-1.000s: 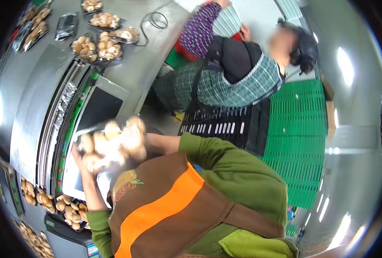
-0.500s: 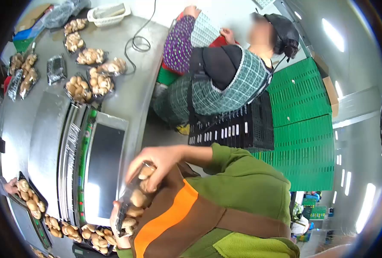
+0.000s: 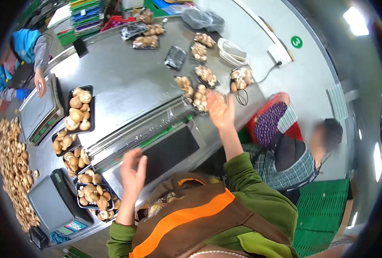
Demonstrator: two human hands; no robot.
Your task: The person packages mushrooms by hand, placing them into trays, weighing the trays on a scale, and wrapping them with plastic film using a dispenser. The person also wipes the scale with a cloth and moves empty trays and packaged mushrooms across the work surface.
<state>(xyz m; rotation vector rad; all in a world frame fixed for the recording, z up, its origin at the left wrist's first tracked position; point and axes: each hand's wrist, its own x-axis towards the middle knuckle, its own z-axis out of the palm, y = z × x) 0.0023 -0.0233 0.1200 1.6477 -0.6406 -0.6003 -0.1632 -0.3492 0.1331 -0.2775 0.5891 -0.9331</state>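
Three people are in the room: the one at the surface (image 3: pixel 126 77) with two bare hands raised, the left hand (image 3: pixel 133 172) and the right hand (image 3: pixel 220 111), both spread wide and holding nothing, a co-worker (image 3: pixel 21 56) in blue at the far end, and a crouching person (image 3: pixel 294 159) in plaid. I count two scales (image 3: pixel 38 112), one dark flat panel (image 3: pixel 169 150), one white basket (image 3: pixel 231 49), one loose heap of mushrooms (image 3: pixel 15 172) and two flat dark packs (image 3: pixel 175 57). The filled mushroom trays (image 3: pixel 80 109) come to about six by the scales and some nine more beyond the right hand, though the farthest ones blur together.
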